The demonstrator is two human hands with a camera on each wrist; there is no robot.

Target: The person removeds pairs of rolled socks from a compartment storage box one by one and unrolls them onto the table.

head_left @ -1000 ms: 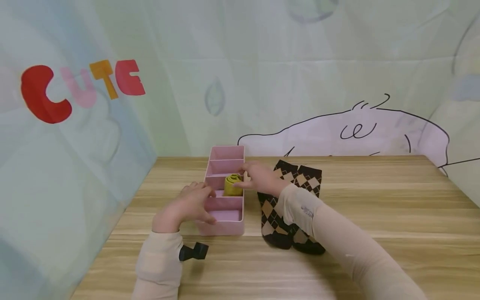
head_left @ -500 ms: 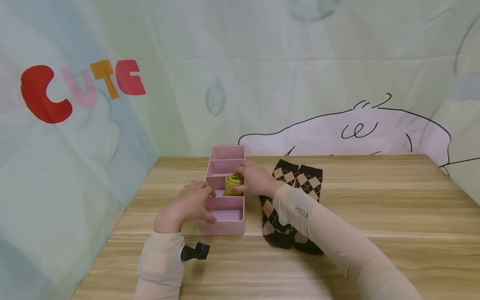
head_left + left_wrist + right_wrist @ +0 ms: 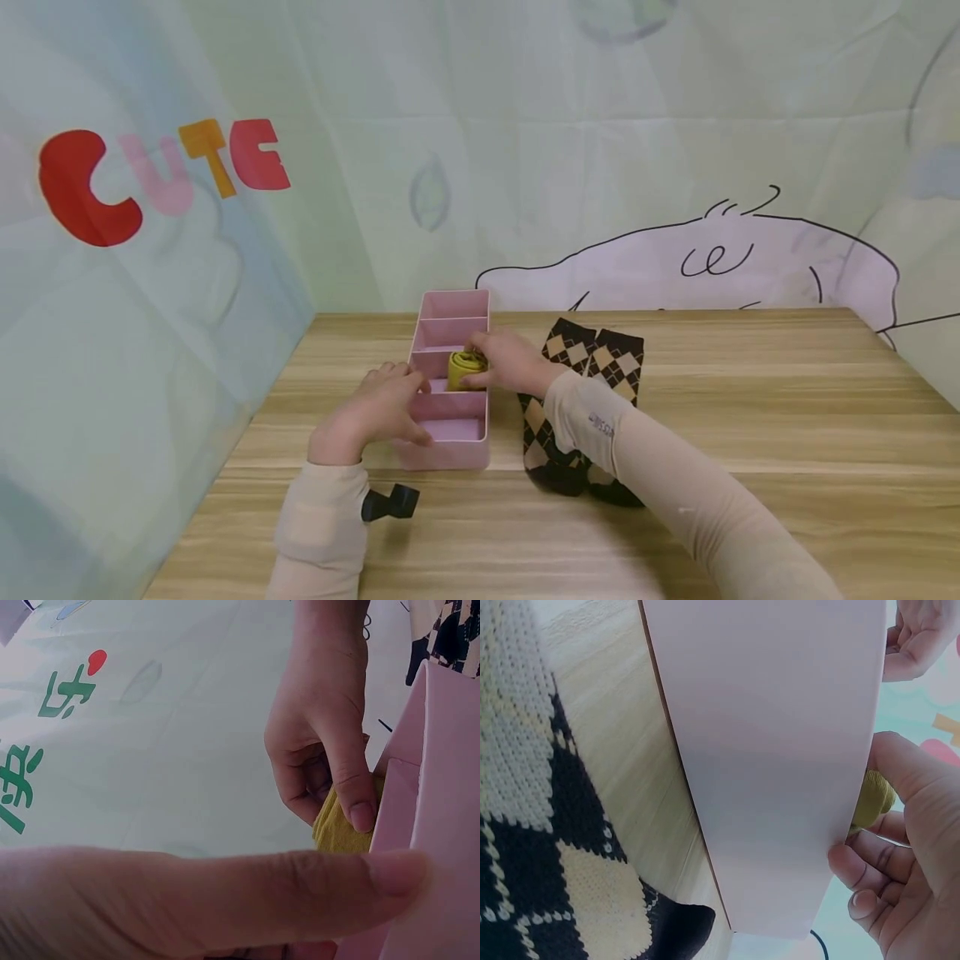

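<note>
A long pink box (image 3: 444, 455) with a row of compartments stands on the table. In its second compartment from the front sits a rolled-up mustard-yellow sock (image 3: 463, 377), its spiral end facing up. My right hand (image 3: 510, 360) reaches over the box's right rim and holds the roll between thumb and fingers; the right wrist view shows the sock (image 3: 870, 802) just past the rim. My left hand (image 3: 382, 407) holds the box's left side, fingers bent over the rim and thumb (image 3: 300, 896) stretched along the box. Most of the roll's right side is hidden by my right hand.
A pair of black and tan argyle socks (image 3: 617, 360) lies flat right of the box, partly under my right forearm. The wooden table (image 3: 750, 400) meets a printed cloth backdrop (image 3: 600, 167) behind and at left. A black strap piece (image 3: 390, 503) sticks out from my left wrist.
My right hand has moved slightly left, and its fingers have closed in on the yellow roll. My left hand and the box have stayed put.
</note>
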